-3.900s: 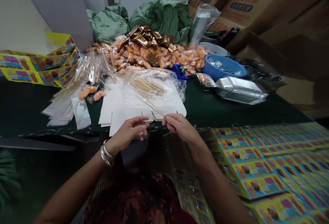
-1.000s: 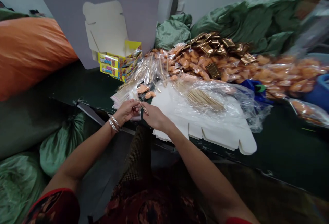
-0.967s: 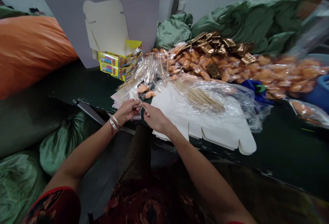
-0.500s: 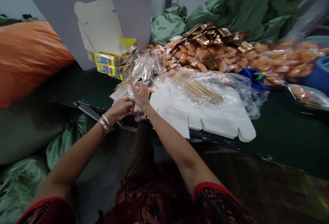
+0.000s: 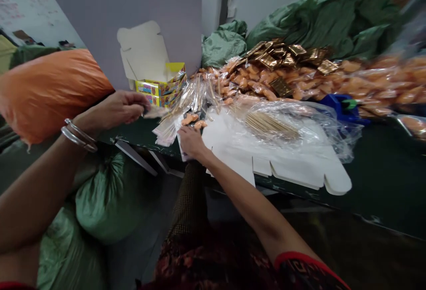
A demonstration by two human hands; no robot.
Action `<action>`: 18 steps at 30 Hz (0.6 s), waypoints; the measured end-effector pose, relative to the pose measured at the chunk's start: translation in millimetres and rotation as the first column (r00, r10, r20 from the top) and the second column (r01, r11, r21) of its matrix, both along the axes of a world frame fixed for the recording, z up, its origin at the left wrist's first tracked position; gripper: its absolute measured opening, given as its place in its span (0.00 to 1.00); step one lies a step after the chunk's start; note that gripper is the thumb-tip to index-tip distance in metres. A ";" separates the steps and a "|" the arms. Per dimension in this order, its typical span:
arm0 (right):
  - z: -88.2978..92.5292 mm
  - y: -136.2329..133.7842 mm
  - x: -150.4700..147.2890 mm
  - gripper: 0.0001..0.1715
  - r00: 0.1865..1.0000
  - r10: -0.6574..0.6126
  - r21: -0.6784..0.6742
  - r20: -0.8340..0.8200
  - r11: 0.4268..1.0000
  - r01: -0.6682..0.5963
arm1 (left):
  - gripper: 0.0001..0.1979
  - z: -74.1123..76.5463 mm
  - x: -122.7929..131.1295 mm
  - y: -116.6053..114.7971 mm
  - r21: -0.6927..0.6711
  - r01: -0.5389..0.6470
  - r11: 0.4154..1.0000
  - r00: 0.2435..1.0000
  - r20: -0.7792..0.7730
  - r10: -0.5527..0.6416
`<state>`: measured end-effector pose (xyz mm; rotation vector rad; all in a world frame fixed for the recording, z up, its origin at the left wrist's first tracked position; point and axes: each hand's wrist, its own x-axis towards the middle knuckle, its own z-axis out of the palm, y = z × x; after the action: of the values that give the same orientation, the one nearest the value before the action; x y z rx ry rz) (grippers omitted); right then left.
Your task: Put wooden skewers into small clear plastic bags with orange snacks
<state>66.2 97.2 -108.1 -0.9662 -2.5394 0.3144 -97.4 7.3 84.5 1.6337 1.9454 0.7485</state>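
My left hand (image 5: 125,108) is raised at the table's left edge, fingers pinched on a small clear plastic bag (image 5: 155,112) that looks blurred. Silver bangles circle that wrist. Low over the table's front edge, my right hand (image 5: 191,142) has its fingers curled down; a pale strip shows beside it, and what lies under the fingers is hidden. Just beyond its fingertips are small orange pieces (image 5: 190,119). Flat clear bags (image 5: 164,134) fan out to the left of this hand. Wrapped thin sticks (image 5: 199,92) lie behind the orange pieces.
Yellow printed boxes (image 5: 149,88) stand at the back left. White flat card (image 5: 229,152) carries a plastic bag of sticks (image 5: 271,123). Behind lie bagged orange pieces (image 5: 299,77), gold packets (image 5: 281,54) and a blue tape dispenser (image 5: 337,108). An orange sack (image 5: 49,90) bulges at left.
My left hand has moved away from the right, up and to the left, with a clear bag in its fingers. My right hand stays near the table edge, and the orange pieces now show.
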 end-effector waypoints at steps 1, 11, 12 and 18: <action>10.8 -5.7 9.8 0.22 0.996 -0.018 -0.009 -0.087 1.000 0.017 | 0.11 7.2 6.1 -7.1 -0.090 0.034 0.995 0.999 0.003 -0.033; 61.4 -115.2 79.5 0.12 0.488 -0.208 -0.479 -0.848 0.696 -0.536 | 0.10 -12.1 75.4 -32.0 -0.315 0.584 0.748 0.799 0.061 -0.598; 56.1 -119.3 83.2 0.09 0.468 -0.268 -0.514 -0.842 0.663 -0.544 | 0.11 -18.4 82.4 -30.3 -0.325 0.599 0.732 0.791 0.093 -0.605; 37.5 -127.7 111.6 0.07 0.441 -0.394 -0.577 -0.806 0.688 -0.440 | 0.13 -42.6 111.8 -18.3 -0.271 0.649 0.711 0.750 0.068 -0.658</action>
<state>177.8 -30.5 -70.6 -0.6462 -1.3038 1.5264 14.4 -11.0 41.9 1.9663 1.2423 0.1456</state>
